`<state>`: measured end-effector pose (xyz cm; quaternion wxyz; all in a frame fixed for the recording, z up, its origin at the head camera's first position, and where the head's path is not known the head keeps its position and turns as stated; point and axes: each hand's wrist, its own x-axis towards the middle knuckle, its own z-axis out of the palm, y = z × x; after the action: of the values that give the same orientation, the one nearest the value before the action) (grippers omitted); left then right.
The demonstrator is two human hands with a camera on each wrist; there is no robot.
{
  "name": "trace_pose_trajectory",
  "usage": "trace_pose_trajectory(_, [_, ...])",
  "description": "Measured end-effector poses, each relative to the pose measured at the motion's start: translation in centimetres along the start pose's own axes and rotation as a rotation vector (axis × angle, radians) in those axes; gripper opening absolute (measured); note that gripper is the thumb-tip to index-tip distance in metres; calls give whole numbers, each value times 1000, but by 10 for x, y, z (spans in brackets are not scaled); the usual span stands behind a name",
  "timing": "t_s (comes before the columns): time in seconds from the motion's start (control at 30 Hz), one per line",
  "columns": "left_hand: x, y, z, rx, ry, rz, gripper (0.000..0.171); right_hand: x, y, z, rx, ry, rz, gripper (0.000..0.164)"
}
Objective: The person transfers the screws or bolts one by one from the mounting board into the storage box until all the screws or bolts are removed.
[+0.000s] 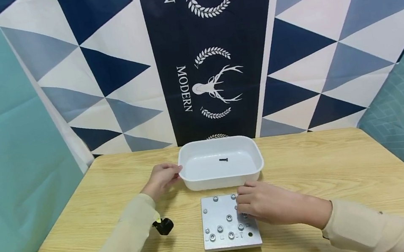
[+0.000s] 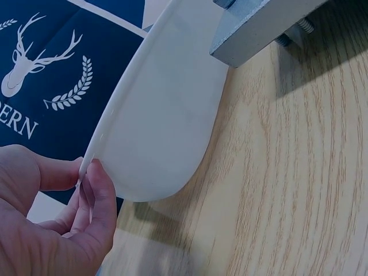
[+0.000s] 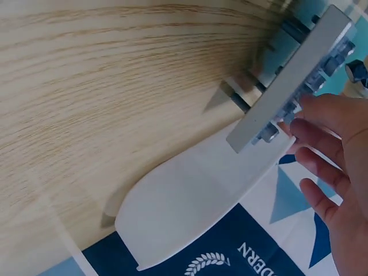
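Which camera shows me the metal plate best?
The head view: it shows the metal plate from above, with many bolt heads visible, though the right hand covers part. The right wrist view shows it edge-on, bolts protruding on both sides; the left wrist view catches only one corner and some bolts.

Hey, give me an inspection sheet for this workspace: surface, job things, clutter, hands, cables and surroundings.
Surface: light wooden table.
Job's things: white tub with one dark screw inside; metal plate in front, bearing bolts, with a dark hole near its closest right corner.
Clutter: nothing seen.
Hands: left hand pinches the tub's rim; right hand is at the plate's right side, grip unclear.
Cables: nothing seen.
Surroundings: patterned cloth behind; teal cloth on the left.
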<state>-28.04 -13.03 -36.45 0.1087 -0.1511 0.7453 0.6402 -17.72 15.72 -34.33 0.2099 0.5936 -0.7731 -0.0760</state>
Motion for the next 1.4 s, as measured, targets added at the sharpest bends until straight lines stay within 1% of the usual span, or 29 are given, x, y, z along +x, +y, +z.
trace_pose_trajectory(0.1, [-2, 0, 0, 2, -5, 2, 29, 0, -2, 1, -56, 6, -30, 14])
trace_pose_trajectory(0.23, [-4, -1, 0, 3, -8, 6, 29, -1, -4, 2, -75, 4, -48, 14])
trace_pose_trajectory(0.3, [-5, -1, 0, 6, -5, 3, 29, -1, -5, 3, -55, 6, -45, 14])
trace_pose_trajectory(0.53, [-4, -3, 1, 0, 2, -10, 30, -2, -7, 7, 18, 53, -34, 12])
trace_pose_trajectory(0.73, [-3, -2, 0, -1, 4, 0, 30, -2, -7, 6, 19, 59, -21, 10])
trace_pose_trajectory(0.93, [-3, -3, 0, 9, 16, -7, 30, -2, -7, 7, 34, 50, -15, 9])
trace_pose_trajectory(1.13, [-3, -3, 1, 12, 21, 0, 27, -4, -7, 9, 36, 31, -5, 14])
trace_pose_trajectory(1.3, [-3, -1, 1, 34, 29, -4, 26, -4, -7, 9, 30, 27, -2, 18])
trace_pose_trajectory(1.4, [-3, 0, 2, 38, 33, -6, 27, -4, -6, 9, 33, 24, -1, 17])
